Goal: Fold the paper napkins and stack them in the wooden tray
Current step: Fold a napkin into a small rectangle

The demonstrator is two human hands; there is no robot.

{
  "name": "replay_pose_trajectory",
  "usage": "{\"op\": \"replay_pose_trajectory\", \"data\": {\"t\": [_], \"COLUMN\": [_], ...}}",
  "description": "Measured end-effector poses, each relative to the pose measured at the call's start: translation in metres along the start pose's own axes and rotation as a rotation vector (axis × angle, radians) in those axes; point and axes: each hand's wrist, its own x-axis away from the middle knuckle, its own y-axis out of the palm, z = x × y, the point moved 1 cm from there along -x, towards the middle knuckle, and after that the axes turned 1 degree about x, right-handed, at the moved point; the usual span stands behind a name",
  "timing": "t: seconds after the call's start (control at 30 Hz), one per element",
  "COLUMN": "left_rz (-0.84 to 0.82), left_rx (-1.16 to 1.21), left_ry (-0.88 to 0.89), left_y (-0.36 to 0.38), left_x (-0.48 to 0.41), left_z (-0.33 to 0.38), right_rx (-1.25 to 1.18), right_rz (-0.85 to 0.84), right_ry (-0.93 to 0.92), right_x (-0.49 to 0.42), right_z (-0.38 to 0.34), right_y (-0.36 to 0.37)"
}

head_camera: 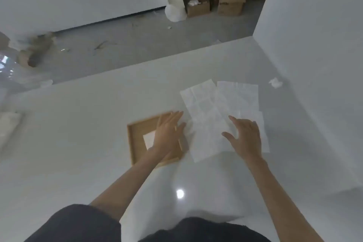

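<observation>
A square wooden tray (135,133) lies on the white table, with a folded white napkin (148,139) inside it. My left hand (169,133) hovers flat over the tray's right side, fingers apart and holding nothing. Right of the tray, several unfolded white paper napkins (208,116) lie spread out and overlapping. Over the near right part of those sheets is my right hand (245,135), fingers spread, nothing gripped.
A crumpled bit of paper (275,82) lies by the white wall (314,45) at the right. The table's far edge (137,68) drops to a grey floor with cardboard boxes (231,2) and white bags (174,6). A pale bundle (7,125) sits at the table's left edge.
</observation>
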Motion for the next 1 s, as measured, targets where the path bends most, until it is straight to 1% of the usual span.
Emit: {"op": "replay_pose_trajectory", "data": {"t": [0.1, 0.23, 0.4, 0.5, 0.57, 0.67, 0.8, 1.0], "left_rz": [-0.126, -0.251, -0.216, -0.205, -0.248, -0.273, -0.282, -0.283], "left_rx": [-0.124, -0.169, -0.057, -0.051, -0.084, -0.109, -0.136, -0.135], "left_ry": [-0.013, -0.068, -0.182, -0.222, -0.237, -0.243, -0.254, -0.226], "left_y": [0.038, 0.073, 0.109, 0.119, 0.124, 0.131, 0.140, 0.139], "left_x": [-0.015, -0.038, -0.076, -0.099, -0.107, -0.116, -0.125, -0.123], "left_z": [0.010, 0.014, 0.004, -0.001, -0.004, -0.010, -0.012, -0.008], "right_rx": [0.078, 0.060, 0.089, 0.098, 0.095, 0.076, 0.058, 0.072], "right_rz": [-0.079, -0.125, -0.096, -0.137, -0.174, -0.201, -0.183, -0.115], "right_ry": [0.131, 0.277, 0.386, 0.457, 0.510, 0.545, 0.577, 0.537], "right_x": [0.002, -0.004, -0.028, -0.041, -0.044, -0.045, -0.044, -0.040], "right_z": [0.017, 0.017, 0.012, 0.021, 0.026, 0.030, 0.035, 0.030], "right_y": [0.022, 0.040, 0.060, 0.076, 0.085, 0.097, 0.103, 0.101]}}
